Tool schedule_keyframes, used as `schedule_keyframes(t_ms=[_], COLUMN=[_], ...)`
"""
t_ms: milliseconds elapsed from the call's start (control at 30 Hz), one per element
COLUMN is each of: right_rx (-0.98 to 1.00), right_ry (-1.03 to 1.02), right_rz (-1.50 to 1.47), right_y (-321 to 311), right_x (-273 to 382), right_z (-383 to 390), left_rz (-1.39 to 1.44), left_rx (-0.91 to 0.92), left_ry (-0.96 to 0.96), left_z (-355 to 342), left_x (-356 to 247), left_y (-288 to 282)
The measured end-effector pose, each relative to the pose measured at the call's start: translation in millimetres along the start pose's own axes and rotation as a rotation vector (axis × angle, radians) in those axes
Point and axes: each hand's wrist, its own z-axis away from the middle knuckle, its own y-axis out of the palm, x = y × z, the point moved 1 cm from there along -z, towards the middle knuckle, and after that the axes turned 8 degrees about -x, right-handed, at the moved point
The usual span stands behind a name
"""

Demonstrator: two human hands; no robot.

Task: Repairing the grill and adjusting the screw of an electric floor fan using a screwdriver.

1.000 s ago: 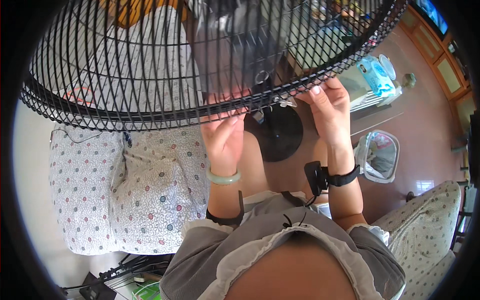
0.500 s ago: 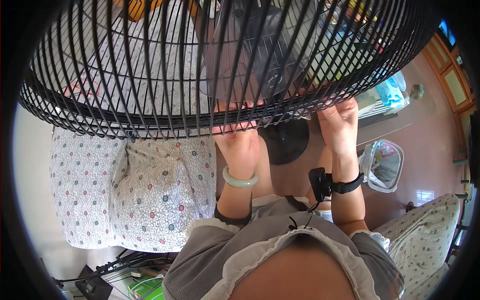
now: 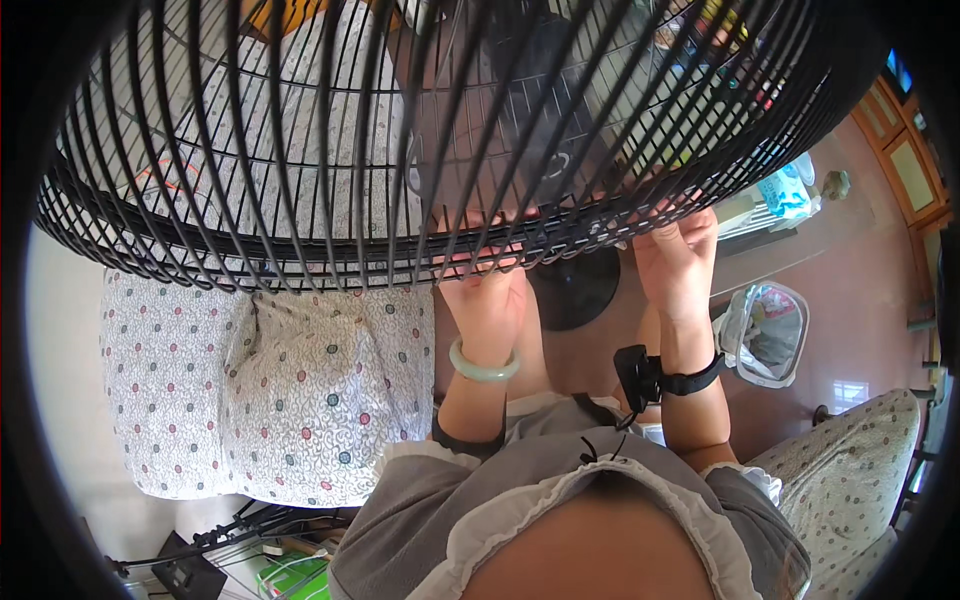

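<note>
A large black wire fan guard (image 3: 300, 250) fills the upper part of the view, its rim toward me. My left hand (image 3: 488, 312), with a pale green bangle at the wrist, holds the lower rim near its middle; its fingertips are partly behind the wires. Farther right, my right hand (image 3: 678, 262) pinches the same rim, thumb on the near side and the other fingers largely hidden. A dark strapped device (image 3: 640, 375) sits on the right wrist. Through the wires, translucent blades and a dark motor housing show. Below stands the fan's round black base (image 3: 575, 290).
To the left is a padded seat with a patterned cover (image 3: 300, 400). A lined waste bin (image 3: 765, 335) stands on the floor at the right, near a blue-and-white packet (image 3: 788, 195). Another patterned cover (image 3: 850, 470) lies lower right. Wooden cabinets (image 3: 915, 160) line the far right.
The guard's lower rim has come slightly down toward me and tilted a little. Both hands have moved down with it, still at the rim.
</note>
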Motion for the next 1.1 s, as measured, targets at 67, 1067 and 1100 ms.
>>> schedule_keyframes(t_ms=[67, 1067, 1100], right_rx=[0.034, 0.022, 0.036], right_ry=[0.002, 0.026, 0.030], right_rz=[0.025, -0.038, -0.053], right_y=[-8, 6, 4], right_x=[-2, 3, 1], right_z=[-1, -16, -17], left_rz=[0.001, -0.062, -0.060], left_rx=[0.014, 0.016, 0.020], left_ry=[-0.002, 0.085, 0.080], left_z=[1, 6, 6], left_x=[0, 6, 6], left_y=[-1, -1, 1])
